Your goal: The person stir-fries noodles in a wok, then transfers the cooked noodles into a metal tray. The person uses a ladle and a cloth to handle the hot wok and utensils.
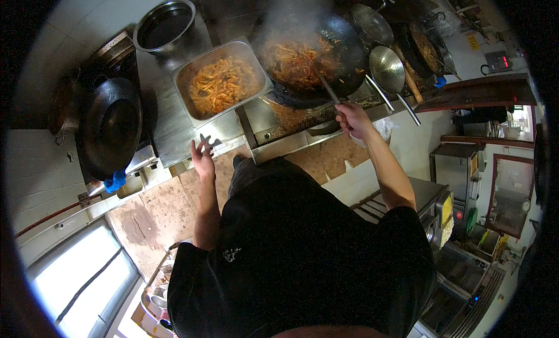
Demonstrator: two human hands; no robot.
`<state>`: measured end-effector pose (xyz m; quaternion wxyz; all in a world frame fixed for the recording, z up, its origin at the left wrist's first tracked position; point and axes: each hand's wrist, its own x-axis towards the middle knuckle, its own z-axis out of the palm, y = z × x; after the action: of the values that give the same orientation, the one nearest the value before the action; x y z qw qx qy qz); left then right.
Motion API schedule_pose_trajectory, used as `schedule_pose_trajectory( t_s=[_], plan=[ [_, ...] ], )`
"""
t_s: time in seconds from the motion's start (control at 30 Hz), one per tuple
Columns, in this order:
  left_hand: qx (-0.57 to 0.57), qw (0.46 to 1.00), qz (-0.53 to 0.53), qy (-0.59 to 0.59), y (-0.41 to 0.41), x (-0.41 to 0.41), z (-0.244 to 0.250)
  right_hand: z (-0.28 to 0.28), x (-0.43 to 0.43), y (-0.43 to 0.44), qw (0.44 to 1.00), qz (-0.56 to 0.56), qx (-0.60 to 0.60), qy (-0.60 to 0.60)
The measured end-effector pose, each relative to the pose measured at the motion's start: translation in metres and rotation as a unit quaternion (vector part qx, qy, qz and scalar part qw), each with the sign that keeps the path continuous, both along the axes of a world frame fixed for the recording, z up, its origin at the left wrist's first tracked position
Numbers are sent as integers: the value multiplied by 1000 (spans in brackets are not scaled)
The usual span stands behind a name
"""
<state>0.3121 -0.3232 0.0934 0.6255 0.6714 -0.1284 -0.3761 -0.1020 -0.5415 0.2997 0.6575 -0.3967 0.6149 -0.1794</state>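
Observation:
My right hand (353,119) grips the handle of a metal utensil (328,88), whose far end lies among reddish strips of food (292,60) in a steaming wok (349,71). With its fingers spread and nothing in it, my left hand (203,156) hangs near the counter's front edge, just below a steel pan (230,112). That rectangular pan stands left of the wok and holds similar orange-brown food (222,82). Steam and the food hide the utensil's head.
At the far left sits another dark wok (115,119) with a blue cloth (115,181) on its handle. A round pot (139,37) of dark liquid stands behind the pan. Right of the steaming wok lie a perforated strainer (387,69) and a wooden handle (412,84), near another wok (408,45).

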Motion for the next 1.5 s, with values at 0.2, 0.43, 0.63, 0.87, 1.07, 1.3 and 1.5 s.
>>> schedule_pose_trajectory(
  t_s=[0.2,0.43,0.63,0.87,1.07,1.3,1.5],
  plan=[
    [155,980,-106,-63,97,-7,-118,-2,3,-13,930,-62,190,-309],
    [380,909,-144,98,185,-19,-116,-7,-20,4,894,-87,196,-394],
    [402,899,-148,88,202,-12,-108,17,-38,9,907,-94,172,-373],
    [315,932,-89,154,146,-11,-115,54,-41,12,947,-85,126,-283],
    [269,942,-91,177,112,-27,-116,61,-40,15,960,-104,122,-228],
    [255,943,-169,131,172,-10,-193,78,-21,39,969,-86,91,-211],
    [307,927,-209,53,193,11,-187,93,13,63,987,-16,53,-150]
  ],
)
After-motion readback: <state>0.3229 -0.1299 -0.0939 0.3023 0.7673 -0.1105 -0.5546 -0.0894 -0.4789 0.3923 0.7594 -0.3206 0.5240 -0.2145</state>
